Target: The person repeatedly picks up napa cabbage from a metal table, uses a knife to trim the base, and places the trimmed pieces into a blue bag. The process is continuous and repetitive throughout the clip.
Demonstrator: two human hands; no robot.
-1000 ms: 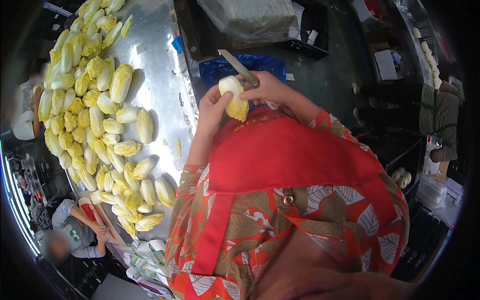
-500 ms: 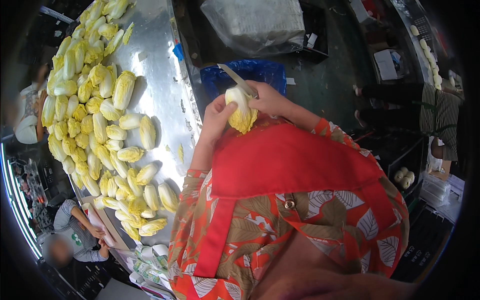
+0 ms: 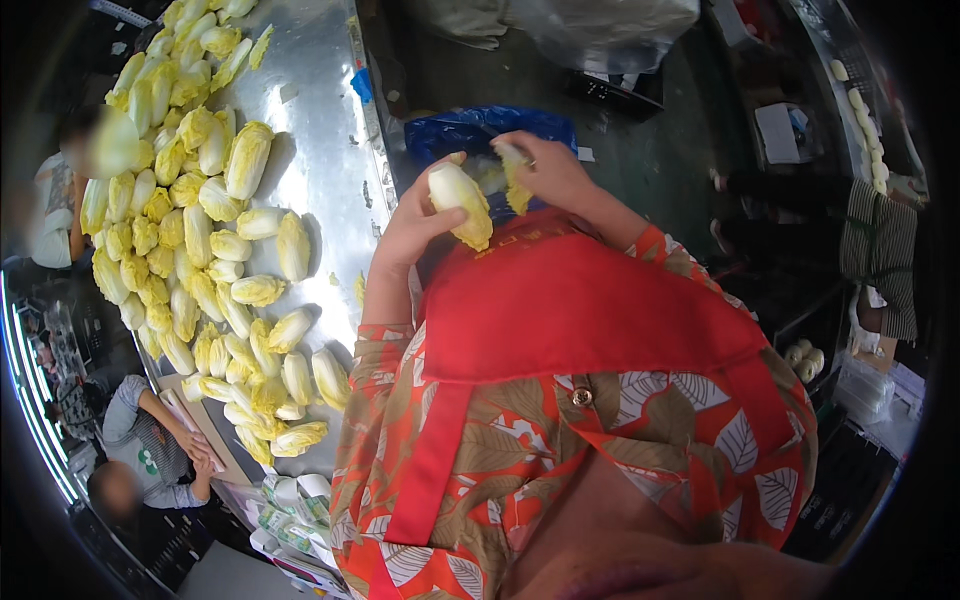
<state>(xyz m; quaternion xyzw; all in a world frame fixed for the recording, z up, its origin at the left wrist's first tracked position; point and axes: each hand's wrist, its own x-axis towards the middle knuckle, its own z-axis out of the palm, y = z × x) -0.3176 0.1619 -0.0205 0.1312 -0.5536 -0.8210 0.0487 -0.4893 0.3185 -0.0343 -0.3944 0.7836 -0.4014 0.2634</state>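
My left hand (image 3: 408, 218) grips a small napa cabbage (image 3: 462, 208), its white base tilted up and its yellow leafy end pointing down over my red apron. Just to the right, my right hand (image 3: 553, 176) is closed on a loose yellow-green cabbage leaf (image 3: 516, 183), held apart from the head. No knife blade shows now; whether the knife is hidden in the right hand I cannot tell. Below and beyond both hands lies a blue plastic bag (image 3: 540, 122), partly covered by them.
To my left, a metal table (image 3: 325, 130) carries many napa cabbages (image 3: 200, 240) in a pile. Farther ahead sit a black crate (image 3: 615, 92) and clear plastic sheeting (image 3: 610, 30). One person (image 3: 150, 440) is at the table's lower left, another (image 3: 880, 240) stands at right.
My right hand has moved off the cabbage and now holds a separate leaf; the knife blade seen before no longer shows. My left hand has shifted slightly left with the cabbage.
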